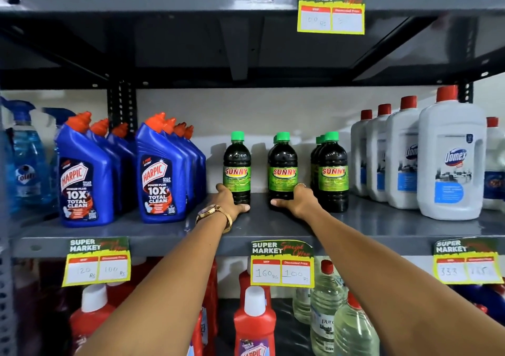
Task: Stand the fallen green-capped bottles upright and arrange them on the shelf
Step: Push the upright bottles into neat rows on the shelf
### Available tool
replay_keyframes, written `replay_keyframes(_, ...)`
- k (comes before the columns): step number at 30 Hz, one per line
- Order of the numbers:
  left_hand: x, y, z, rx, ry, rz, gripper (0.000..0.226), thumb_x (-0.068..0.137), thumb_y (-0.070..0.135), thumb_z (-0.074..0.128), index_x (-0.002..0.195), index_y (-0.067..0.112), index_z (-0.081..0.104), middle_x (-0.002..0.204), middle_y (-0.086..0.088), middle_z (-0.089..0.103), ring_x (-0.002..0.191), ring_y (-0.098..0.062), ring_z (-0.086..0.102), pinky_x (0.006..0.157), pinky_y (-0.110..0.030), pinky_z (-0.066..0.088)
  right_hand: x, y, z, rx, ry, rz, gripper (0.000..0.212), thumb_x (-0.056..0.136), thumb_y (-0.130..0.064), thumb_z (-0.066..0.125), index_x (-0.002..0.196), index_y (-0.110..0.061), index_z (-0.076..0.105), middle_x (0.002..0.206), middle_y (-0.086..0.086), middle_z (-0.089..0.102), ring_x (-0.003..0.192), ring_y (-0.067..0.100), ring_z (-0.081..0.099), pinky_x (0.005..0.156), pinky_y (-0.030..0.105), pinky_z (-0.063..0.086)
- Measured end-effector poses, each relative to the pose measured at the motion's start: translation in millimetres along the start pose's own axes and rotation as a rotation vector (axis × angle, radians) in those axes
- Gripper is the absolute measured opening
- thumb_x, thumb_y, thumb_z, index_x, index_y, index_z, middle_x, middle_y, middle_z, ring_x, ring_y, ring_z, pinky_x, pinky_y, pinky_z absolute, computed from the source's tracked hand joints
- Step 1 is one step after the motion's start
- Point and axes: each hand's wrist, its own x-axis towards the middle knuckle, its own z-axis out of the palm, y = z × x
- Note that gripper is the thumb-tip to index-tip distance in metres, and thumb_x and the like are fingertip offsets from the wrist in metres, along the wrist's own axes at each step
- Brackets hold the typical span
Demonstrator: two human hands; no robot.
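Note:
Dark bottles with green caps and "SUNNY" labels stand upright in three short rows on the grey middle shelf (382,227). My left hand (228,201) is wrapped around the base of the left bottle (237,164), thumb across its front. My right hand (296,201) grips the base of the front bottle of the middle row (282,164), with another bottle behind it. The right row (332,170) stands untouched, its rear bottles mostly hidden. No bottle lies on its side.
Blue Harpic bottles (161,175) crowd the shelf to the left, white Domex bottles (451,164) to the right. The upper shelf (191,3) hangs close overhead. Price tags (281,264) hang from the shelf edge. Red and clear bottles fill the lower shelf.

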Motion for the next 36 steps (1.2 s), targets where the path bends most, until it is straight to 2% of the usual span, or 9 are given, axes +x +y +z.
replay_keyframes(13, -2.8, 2.6, 1.4, 0.043, -0.007, 0.017, 0.066, 0.084, 0.032, 0.07, 0.125, 0.002, 0.028, 0.129, -0.02, 0.053, 0.115, -0.036, 0.053, 0.097, -0.041, 0.043, -9.2, -1.6, -6.2, 0.07, 0.038, 0.004, 0.079, 0.071, -0.047, 0.079, 0.127, 0.001, 0.05, 0.126, 0.017, 0.058, 0.118, 0.034, 0.058, 0.098, 0.039, 0.048)
replay_keyframes(17, 4.4, -0.1, 4.4, 0.024, -0.017, 0.007, 0.086, 0.08, 0.03, 0.074, 0.137, 0.0, 0.017, 0.133, -0.022, 0.051, 0.118, -0.037, 0.052, 0.102, -0.043, 0.042, -17.3, 4.3, -33.8, 0.108, 0.348, -0.141, 0.072, 0.064, -0.051, 0.082, 0.111, -0.004, 0.054, 0.107, 0.009, 0.058, 0.1, 0.024, 0.058, 0.087, 0.036, 0.049)
replay_keyframes(19, 5.8, -0.5, 6.1, 0.016, -0.018, 0.003, 0.105, 0.08, 0.029, 0.075, 0.146, -0.001, -0.001, 0.139, -0.025, 0.044, 0.123, -0.038, 0.048, 0.107, -0.045, 0.038, -19.0, 15.0, -54.3, 0.037, 0.57, -0.176, 0.076, 0.064, -0.051, 0.081, 0.116, -0.005, 0.051, 0.117, 0.011, 0.054, 0.109, 0.028, 0.053, 0.094, 0.038, 0.044)
replay_keyframes(20, 5.5, -0.1, 6.4, 0.014, -0.018, 0.005, 0.11, 0.08, 0.029, 0.074, 0.147, 0.0, -0.009, 0.144, -0.026, 0.039, 0.127, -0.038, 0.045, 0.109, -0.044, 0.035, -19.1, 22.6, -63.3, -0.038, 0.608, -0.11, 0.088, 0.063, -0.054, 0.081, 0.127, -0.004, 0.045, 0.129, 0.014, 0.049, 0.121, 0.032, 0.047, 0.101, 0.04, 0.039)
replay_keyframes(22, 4.1, 0.5, 6.7, 0.014, -0.013, 0.01, 0.115, 0.081, 0.028, 0.073, 0.146, 0.0, -0.017, 0.151, -0.025, 0.027, 0.132, -0.038, 0.038, 0.112, -0.043, 0.031, -15.9, 40.8, -71.3, -0.133, 0.452, 0.112, 0.121, 0.06, -0.058, 0.081, 0.147, 0.001, 0.021, 0.152, 0.021, 0.027, 0.141, 0.038, 0.026, 0.113, 0.046, 0.027)
replay_keyframes(24, 3.7, 0.6, 6.8, 0.001, -0.014, 0.012, 0.116, 0.081, 0.027, 0.073, 0.146, 0.001, -0.019, 0.152, -0.024, 0.025, 0.134, -0.037, 0.036, 0.113, -0.043, 0.029, -11.3, 54.5, -68.7, -0.051, 0.238, 0.252, 0.13, 0.06, -0.049, 0.086, 0.15, 0.005, 0.009, 0.157, 0.025, 0.017, 0.145, 0.039, 0.02, 0.117, 0.049, 0.025)
replay_keyframes(27, 7.2, -1.6, 8.1, -0.037, -0.015, 0.016, 0.116, 0.08, 0.025, 0.074, 0.146, 0.001, -0.018, 0.147, -0.024, 0.035, 0.131, -0.037, 0.041, 0.112, -0.042, 0.032, 0.3, 67.0, -67.0, -0.057, 0.177, 0.234, 0.106, 0.059, -0.04, 0.089, 0.139, 0.005, 0.036, 0.14, 0.024, 0.046, 0.131, 0.037, 0.046, 0.107, 0.045, 0.042)
replay_keyframes(30, 10.4, -3.9, 8.9, -0.056, -0.019, 0.024, 0.115, 0.08, 0.024, 0.076, 0.147, 0.001, -0.015, 0.143, -0.024, 0.041, 0.127, -0.037, 0.044, 0.11, -0.043, 0.034, 8.1, 70.8, -65.7, -0.075, 0.17, 0.188, 0.085, 0.061, -0.039, 0.088, 0.129, 0.0, 0.054, 0.128, 0.021, 0.059, 0.121, 0.035, 0.055, 0.1, 0.04, 0.048)
replay_keyframes(36, 13.2, -6.9, 9.6, -0.046, -0.015, 0.012, 0.111, 0.079, 0.026, 0.076, 0.147, 0.001, -0.008, 0.139, -0.024, 0.045, 0.124, -0.038, 0.047, 0.108, -0.046, 0.036, 10.1, 74.0, -60.6, -0.078, 0.209, 0.179, 0.071, 0.072, -0.032, 0.083, 0.128, 0.0, 0.054, 0.126, 0.021, 0.06, 0.119, 0.036, 0.058, 0.097, 0.039, 0.048)
